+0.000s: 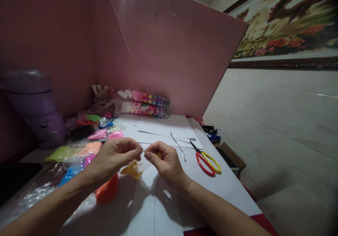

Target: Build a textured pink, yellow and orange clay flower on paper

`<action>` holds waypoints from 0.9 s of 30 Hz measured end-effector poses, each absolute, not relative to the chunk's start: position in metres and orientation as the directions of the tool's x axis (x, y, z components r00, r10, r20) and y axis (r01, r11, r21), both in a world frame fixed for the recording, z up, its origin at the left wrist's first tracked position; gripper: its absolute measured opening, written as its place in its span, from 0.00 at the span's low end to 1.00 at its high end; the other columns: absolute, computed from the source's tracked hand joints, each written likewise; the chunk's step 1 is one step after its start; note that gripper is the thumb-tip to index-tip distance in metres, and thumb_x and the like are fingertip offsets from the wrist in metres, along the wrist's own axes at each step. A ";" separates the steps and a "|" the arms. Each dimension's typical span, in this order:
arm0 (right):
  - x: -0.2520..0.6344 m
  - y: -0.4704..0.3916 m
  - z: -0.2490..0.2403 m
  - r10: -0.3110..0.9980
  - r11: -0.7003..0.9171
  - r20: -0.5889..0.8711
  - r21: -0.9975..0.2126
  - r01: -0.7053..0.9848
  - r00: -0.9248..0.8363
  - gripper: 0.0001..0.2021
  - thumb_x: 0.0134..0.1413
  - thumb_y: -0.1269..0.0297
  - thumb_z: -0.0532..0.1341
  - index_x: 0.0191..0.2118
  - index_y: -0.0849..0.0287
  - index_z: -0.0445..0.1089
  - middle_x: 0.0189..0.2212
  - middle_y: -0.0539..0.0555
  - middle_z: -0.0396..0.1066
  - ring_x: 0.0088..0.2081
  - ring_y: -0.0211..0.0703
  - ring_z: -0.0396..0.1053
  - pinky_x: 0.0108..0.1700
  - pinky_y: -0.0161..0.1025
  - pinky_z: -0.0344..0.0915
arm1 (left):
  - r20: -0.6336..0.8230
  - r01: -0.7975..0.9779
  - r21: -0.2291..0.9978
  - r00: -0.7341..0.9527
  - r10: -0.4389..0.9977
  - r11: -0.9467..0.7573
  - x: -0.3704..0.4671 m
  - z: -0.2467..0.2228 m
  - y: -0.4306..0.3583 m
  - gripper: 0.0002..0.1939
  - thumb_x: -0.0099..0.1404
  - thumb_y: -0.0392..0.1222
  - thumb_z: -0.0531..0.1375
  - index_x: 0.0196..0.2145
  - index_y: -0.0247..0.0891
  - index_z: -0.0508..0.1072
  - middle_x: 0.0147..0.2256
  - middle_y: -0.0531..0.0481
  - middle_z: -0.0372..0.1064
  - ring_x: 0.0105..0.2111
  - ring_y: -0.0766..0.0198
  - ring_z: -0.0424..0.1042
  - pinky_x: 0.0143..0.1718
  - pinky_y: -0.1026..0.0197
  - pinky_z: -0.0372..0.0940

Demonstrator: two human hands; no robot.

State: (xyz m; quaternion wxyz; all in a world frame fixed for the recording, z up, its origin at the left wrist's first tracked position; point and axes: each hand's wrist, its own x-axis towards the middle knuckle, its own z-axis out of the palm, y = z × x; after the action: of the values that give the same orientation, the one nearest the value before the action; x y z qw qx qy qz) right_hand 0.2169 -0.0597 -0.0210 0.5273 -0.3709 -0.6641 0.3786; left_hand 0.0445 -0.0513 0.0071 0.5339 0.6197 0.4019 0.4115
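We count two hands, close together but not clasped: the left hand (118,153) and the right hand (165,162) both have fingertips pinched on one clear wrapper, its mustard-smeared part (132,170) hanging just below the left fingertips, and we see one small yellow lump (159,154) tucked in the right's curled fingers; how firm the grips are, we can't tell. Right of the hands, we log one pair of scissors (208,162), one red handle and one yellow, blades pointing away, and one slim silvery tool (178,146) between scissors and right hand. Beyond the hands, white paper (169,123) with dark strips on it; count of sheets unclear. Behind that, two rows of bright packaging (148,102). Under the left forearm, one orange-red packet (107,190); left of it, one blue packet (67,175). Past the left hand, we get two pink packets (97,134), one peach packet (90,148) and one yellow-green packet (58,154). Far left, one purple tumbler (39,113) on the counter (224,197).
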 end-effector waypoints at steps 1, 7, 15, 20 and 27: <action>0.217 -0.060 -0.021 0.891 0.440 0.421 -0.893 0.095 -0.171 0.06 0.50 0.63 0.63 0.28 0.59 0.69 0.22 0.47 0.64 0.24 0.34 0.57 0.27 0.33 0.56 | 0.084 0.060 0.992 0.337 0.938 -0.111 0.045 0.007 -0.051 0.14 0.50 0.50 0.66 0.24 0.35 0.74 0.22 0.51 0.68 0.21 0.67 0.64 0.23 0.64 0.59; 0.215 -0.064 -0.019 0.887 0.450 0.431 -0.888 0.098 -0.167 0.06 0.50 0.64 0.63 0.26 0.60 0.68 0.21 0.46 0.62 0.24 0.34 0.57 0.27 0.33 0.56 | 0.111 0.064 0.988 0.339 0.934 -0.141 0.044 0.004 -0.051 0.12 0.52 0.48 0.65 0.24 0.34 0.73 0.21 0.53 0.67 0.22 0.68 0.63 0.23 0.66 0.58; 0.215 -0.061 -0.020 0.893 0.444 0.431 -0.889 0.112 -0.128 0.07 0.50 0.63 0.62 0.27 0.59 0.68 0.20 0.46 0.61 0.22 0.34 0.55 0.25 0.33 0.54 | 0.083 0.039 0.994 0.310 0.947 -0.100 0.046 0.003 -0.051 0.12 0.50 0.47 0.66 0.27 0.34 0.75 0.23 0.52 0.70 0.23 0.67 0.65 0.25 0.65 0.60; 0.217 -0.059 -0.021 0.903 0.424 0.410 -0.900 0.101 -0.131 0.08 0.50 0.61 0.63 0.28 0.59 0.68 0.20 0.46 0.60 0.22 0.33 0.52 0.25 0.33 0.51 | 0.048 0.031 0.998 0.295 0.954 -0.060 0.043 0.003 -0.049 0.10 0.49 0.44 0.67 0.27 0.35 0.75 0.24 0.51 0.71 0.25 0.65 0.67 0.27 0.64 0.62; 0.220 -0.059 -0.020 0.905 0.412 0.390 -0.903 0.124 -0.169 0.11 0.54 0.57 0.60 0.28 0.60 0.69 0.20 0.47 0.59 0.22 0.34 0.52 0.24 0.34 0.49 | 0.021 0.037 0.999 0.254 0.967 -0.031 0.045 0.010 -0.053 0.09 0.47 0.42 0.66 0.24 0.35 0.73 0.19 0.55 0.67 0.20 0.70 0.63 0.22 0.67 0.57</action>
State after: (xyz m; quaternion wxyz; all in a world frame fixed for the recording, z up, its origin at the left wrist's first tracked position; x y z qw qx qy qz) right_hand 0.2197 -0.0595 -0.0202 0.5149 -0.3874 -0.6641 0.3791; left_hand 0.0451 -0.0527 0.0100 0.5429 0.5765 0.4353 0.4282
